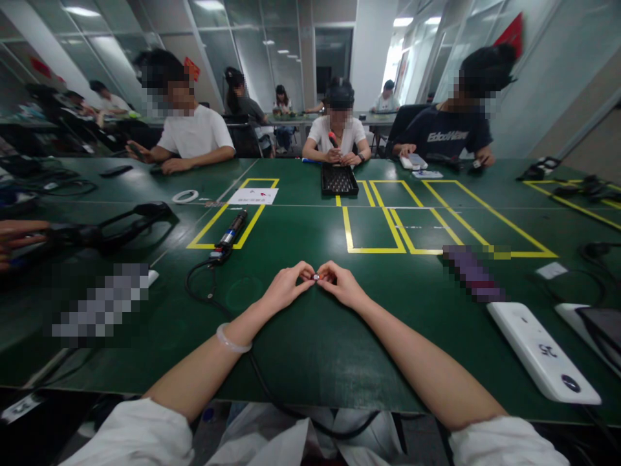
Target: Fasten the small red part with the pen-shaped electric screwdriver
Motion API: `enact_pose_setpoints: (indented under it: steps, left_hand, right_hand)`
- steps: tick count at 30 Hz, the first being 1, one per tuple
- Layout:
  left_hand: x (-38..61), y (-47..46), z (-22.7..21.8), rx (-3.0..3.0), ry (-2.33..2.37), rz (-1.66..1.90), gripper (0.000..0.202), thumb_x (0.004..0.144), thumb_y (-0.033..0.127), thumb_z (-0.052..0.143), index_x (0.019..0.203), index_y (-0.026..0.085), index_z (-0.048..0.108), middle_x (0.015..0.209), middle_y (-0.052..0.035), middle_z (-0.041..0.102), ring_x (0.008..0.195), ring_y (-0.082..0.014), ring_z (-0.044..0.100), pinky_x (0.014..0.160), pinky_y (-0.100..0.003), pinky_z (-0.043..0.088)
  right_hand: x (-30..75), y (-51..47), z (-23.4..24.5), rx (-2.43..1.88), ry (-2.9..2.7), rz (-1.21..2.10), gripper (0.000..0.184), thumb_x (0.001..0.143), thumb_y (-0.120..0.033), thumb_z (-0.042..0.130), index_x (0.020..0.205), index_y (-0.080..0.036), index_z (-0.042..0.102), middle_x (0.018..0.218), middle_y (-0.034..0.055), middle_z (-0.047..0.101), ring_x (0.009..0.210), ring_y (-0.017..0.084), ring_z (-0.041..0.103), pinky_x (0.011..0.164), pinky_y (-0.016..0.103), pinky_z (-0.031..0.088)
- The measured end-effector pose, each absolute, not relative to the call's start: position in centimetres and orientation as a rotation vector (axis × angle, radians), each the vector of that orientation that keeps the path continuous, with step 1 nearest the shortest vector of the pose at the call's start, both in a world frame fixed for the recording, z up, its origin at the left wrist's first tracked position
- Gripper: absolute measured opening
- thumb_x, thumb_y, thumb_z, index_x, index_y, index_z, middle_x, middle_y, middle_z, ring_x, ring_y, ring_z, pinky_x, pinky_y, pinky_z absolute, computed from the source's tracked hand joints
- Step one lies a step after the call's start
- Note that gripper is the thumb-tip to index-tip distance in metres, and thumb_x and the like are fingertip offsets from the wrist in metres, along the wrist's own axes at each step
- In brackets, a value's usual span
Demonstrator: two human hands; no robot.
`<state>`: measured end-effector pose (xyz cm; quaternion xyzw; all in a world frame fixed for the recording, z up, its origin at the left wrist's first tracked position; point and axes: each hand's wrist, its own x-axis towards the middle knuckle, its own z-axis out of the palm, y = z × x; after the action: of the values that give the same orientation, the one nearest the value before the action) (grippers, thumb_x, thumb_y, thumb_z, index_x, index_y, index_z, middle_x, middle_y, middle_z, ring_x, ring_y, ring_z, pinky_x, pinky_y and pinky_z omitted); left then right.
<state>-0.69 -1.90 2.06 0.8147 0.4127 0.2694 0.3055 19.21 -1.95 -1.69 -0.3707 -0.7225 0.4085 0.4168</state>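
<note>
My left hand and my right hand meet fingertip to fingertip over the green table. Between them they pinch a tiny metallic part; both hands' fingers are closed on it. A pale bangle circles my left wrist. An electric screwdriver with a black cable lies beyond my left hand, inside a yellow taped box. A black tray of small parts sits farther back, in front of a person opposite.
Yellow tape outlines mark the table. A white power strip lies at right, a tape roll and white card at back left. Several people sit around the table; a hand shows at far left.
</note>
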Motion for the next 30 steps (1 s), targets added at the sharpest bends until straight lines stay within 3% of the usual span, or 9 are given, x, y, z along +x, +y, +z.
enact_pose_setpoints:
  steps: [11,15,18,20,23,26,30]
  left_hand:
    - [-2.2,-0.8,2.5,2.340,1.147,0.665,0.025,0.087,0.020,0.049,0.111,0.022,0.055,0.102,-0.0042,0.067,0.096,-0.0182,0.063,0.090,-0.033,0.047]
    - [-6.2,2.3,3.8,2.544,1.650,0.687,0.033,0.087,0.029,0.052,0.119,0.021,0.055,0.130,-0.0108,0.055,0.119,-0.0285,0.051,0.102,-0.044,0.040]
    - [-10.8,5.3,4.1,2.428,2.186,0.721,0.056,0.084,0.036,0.059,0.134,0.017,0.045,0.147,-0.0163,0.037,0.132,-0.0362,0.036,0.109,-0.048,0.032]
    - [-13.6,6.8,3.6,2.305,2.376,0.559,0.067,0.082,0.041,0.062,0.139,0.013,0.039,0.149,-0.0205,0.033,0.132,-0.0404,0.035,0.107,-0.051,0.033]
    - [-16.5,8.1,2.2,2.241,2.364,0.265,0.056,0.088,0.039,0.054,0.136,0.014,0.043,0.148,-0.0195,0.035,0.122,-0.0411,0.045,0.098,-0.054,0.041]
    - [-17.9,8.7,1.2,2.256,2.365,0.207,0.051,0.090,0.034,0.051,0.137,0.016,0.043,0.147,-0.0182,0.038,0.118,-0.0391,0.049,0.094,-0.052,0.045]
    - [-19.2,9.7,1.4,2.053,2.426,0.188,0.056,0.086,0.038,0.055,0.135,0.014,0.043,0.128,-0.0217,0.055,0.109,-0.0362,0.057,0.085,-0.048,0.049]
  right_hand:
    - [19.3,-1.7,-2.0,-0.975,-1.847,0.988,0.014,0.084,-0.026,0.060,0.095,-0.019,0.057,0.080,-0.0006,0.062,0.068,0.012,0.054,0.064,0.024,0.043]
    - [19.3,-1.8,-2.0,-0.978,-1.821,1.018,0.015,0.084,-0.027,0.061,0.096,-0.019,0.058,0.082,-0.0002,0.063,0.068,0.012,0.054,0.065,0.024,0.043]
    - [19.2,-1.8,-1.9,-0.975,-1.807,1.037,0.014,0.084,-0.027,0.062,0.095,-0.018,0.058,0.083,0.0003,0.063,0.070,0.012,0.055,0.065,0.024,0.043]
    - [19.2,-1.9,-1.8,-0.977,-1.803,1.038,0.014,0.084,-0.027,0.062,0.094,-0.018,0.058,0.083,0.0006,0.063,0.070,0.012,0.056,0.065,0.024,0.044]
    - [19.2,-1.8,-1.8,-0.986,-1.812,1.033,0.015,0.084,-0.028,0.062,0.095,-0.018,0.058,0.083,0.0007,0.063,0.071,0.012,0.056,0.066,0.024,0.044]
    - [19.2,-1.8,-1.9,-0.990,-1.819,1.031,0.015,0.084,-0.029,0.062,0.095,-0.019,0.058,0.083,0.0006,0.064,0.072,0.012,0.057,0.067,0.024,0.045]
    - [19.2,-1.8,-1.9,-1.001,-1.817,1.031,0.015,0.084,-0.029,0.062,0.094,-0.018,0.058,0.083,0.0006,0.064,0.071,0.012,0.057,0.067,0.024,0.045]
